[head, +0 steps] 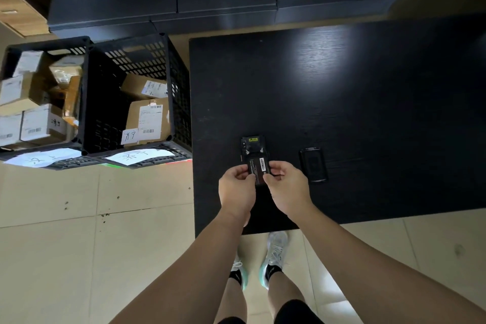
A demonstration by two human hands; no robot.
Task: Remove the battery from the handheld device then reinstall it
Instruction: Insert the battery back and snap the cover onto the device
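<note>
The black handheld device (253,147) lies back-up on the black table (355,102), near its front left part. A flat black battery (259,169) with a white label sits at the device's near end, and whether it rests in the bay or is lifted I cannot tell. My left hand (236,187) pinches the battery's left edge. My right hand (286,184) pinches its right edge. To the right of my right hand lies the black battery cover (313,164), flat on the table.
Two black plastic crates (136,97) holding cardboard parcels (147,121) stand on the floor left of the table. Dark boxes (223,0) are stacked behind the table. Beige floor tiles and my shoes (274,255) show below the table's near edge.
</note>
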